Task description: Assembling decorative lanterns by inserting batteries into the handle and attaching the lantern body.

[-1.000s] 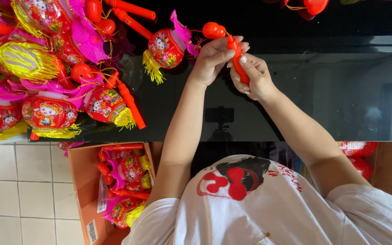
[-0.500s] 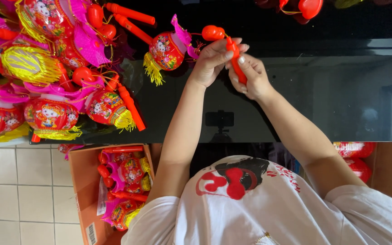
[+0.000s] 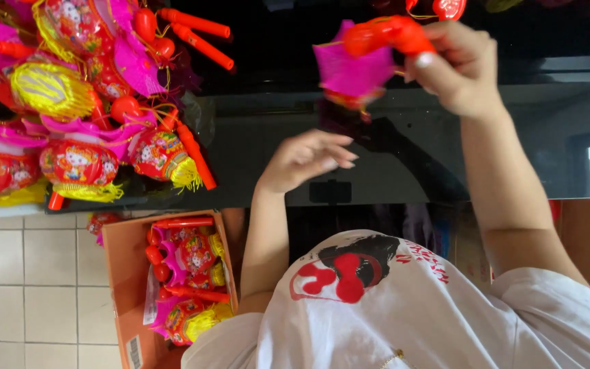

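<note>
Where the frame begins at left, heaped on the black table (image 3: 274, 171): a pile of paper lanterns (image 3: 83, 102), red, pink and gold, cut off by the edge. Below, more of them in an orange cardboard box (image 3: 128, 273). Further right, left hand (image 3: 305, 158) over the dark top, fingers loosely spread, gripping nothing. Then the pink-and-red toy lantern (image 3: 356, 68), raised, its body perhaps hidden behind the pink paper. At right, right hand (image 3: 455, 68), fingers closed round the lantern's red handle (image 3: 387, 34).
</note>
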